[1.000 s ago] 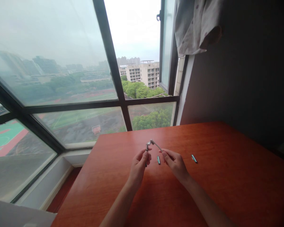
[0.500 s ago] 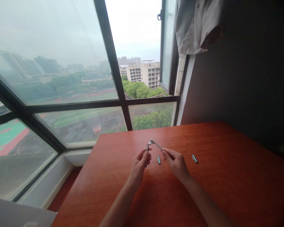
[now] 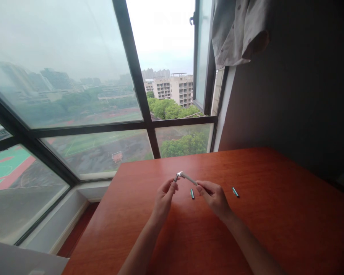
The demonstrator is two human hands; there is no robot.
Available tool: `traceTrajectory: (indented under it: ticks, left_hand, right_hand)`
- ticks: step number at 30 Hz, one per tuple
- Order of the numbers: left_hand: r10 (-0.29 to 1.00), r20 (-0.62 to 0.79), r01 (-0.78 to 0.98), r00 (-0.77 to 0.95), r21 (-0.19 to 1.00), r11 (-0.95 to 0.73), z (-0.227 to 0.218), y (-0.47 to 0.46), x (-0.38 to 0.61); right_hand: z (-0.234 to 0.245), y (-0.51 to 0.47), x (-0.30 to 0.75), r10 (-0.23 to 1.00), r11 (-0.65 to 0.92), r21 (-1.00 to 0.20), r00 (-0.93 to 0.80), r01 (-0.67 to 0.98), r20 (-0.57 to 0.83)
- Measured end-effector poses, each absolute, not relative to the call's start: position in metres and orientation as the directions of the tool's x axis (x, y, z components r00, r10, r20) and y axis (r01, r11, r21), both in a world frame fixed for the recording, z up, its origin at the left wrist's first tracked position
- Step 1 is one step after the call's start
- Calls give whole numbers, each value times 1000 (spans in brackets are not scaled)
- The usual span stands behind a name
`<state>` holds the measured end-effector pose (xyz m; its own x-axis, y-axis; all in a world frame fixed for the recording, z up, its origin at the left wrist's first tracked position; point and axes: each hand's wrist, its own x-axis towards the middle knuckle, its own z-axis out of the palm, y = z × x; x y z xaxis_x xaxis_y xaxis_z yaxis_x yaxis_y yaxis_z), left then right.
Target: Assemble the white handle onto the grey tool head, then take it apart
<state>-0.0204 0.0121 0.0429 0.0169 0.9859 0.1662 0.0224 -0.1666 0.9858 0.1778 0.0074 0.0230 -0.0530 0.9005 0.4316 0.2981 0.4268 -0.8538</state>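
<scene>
Both my hands are raised a little above the reddish wooden table, near its far middle. They hold a small silver metal tool made of two thin arms joined at a bend. My left hand pinches the left arm just below the bend. My right hand pinches the far end of the right arm. A small teal cylinder lies on the table between the hands. A second teal cylinder lies to the right of my right hand.
A large window with dark frames runs along the table's far and left sides, one pane swung open. A pale shirt hangs at the top right against a dark wall. The table's left edge drops to the floor.
The tool's bend has flattened and sunk slightly; my left fingers shifted up toward the bend. Both cylinders stayed where they were.
</scene>
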Motion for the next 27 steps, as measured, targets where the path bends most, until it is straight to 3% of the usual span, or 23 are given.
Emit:
traceTrajectory:
  ticks: [20, 27]
  left_hand:
    - [954, 289, 196, -75, 943, -271, 44, 12, -23]
    - [958, 278, 184, -71, 947, -262, 43, 11, -22]
  right_hand:
    - [27, 9, 181, 872, 461, -777, -57, 428, 486]
    - [23, 11, 181, 870, 446, -774, -16, 449, 492]
